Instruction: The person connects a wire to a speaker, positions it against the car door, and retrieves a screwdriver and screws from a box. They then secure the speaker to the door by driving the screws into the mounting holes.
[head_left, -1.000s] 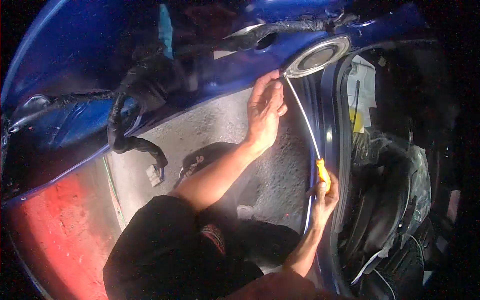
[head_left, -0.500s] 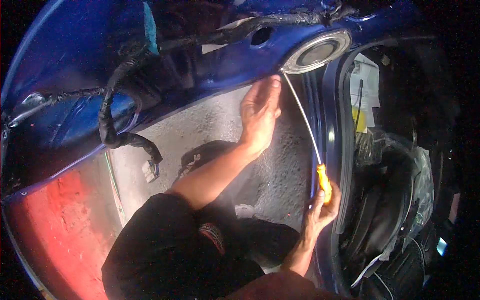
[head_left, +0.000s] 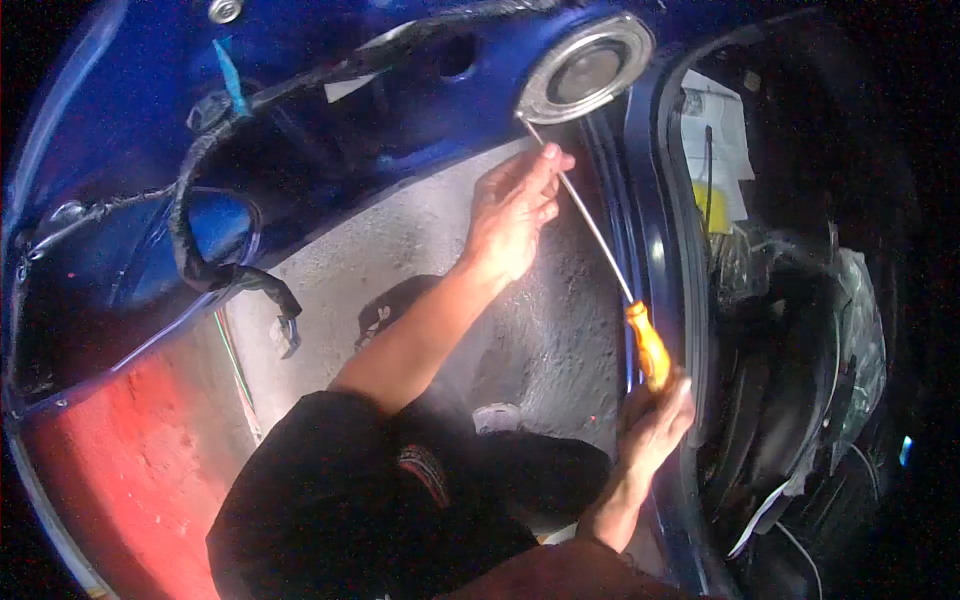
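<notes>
A long screwdriver [head_left: 597, 235] with a yellow-orange handle slants up and left, its tip at the lower left edge of a round door speaker [head_left: 588, 70]. My right hand [head_left: 655, 420] is closed around the handle's lower end. Near the tip, the fingertips of my left hand [head_left: 512, 210] pinch the thin shaft. The speaker sits in a blue car door [head_left: 400, 150] stripped of its trim. What the tip bears on is too small to make out.
A taped wiring harness [head_left: 185, 240] hangs from the door, ending in a loose connector [head_left: 287, 340]. Right of the screwdriver runs the door frame with its black seal [head_left: 672, 250]. Papers [head_left: 715, 130] and clear plastic [head_left: 860, 340] are inside the car. Red-painted floor [head_left: 120, 470] shows lower left.
My left fingers have come onto the screwdriver shaft, where before they were beside it. The view has shifted, so the speaker appears further left. My right hand still grips the handle.
</notes>
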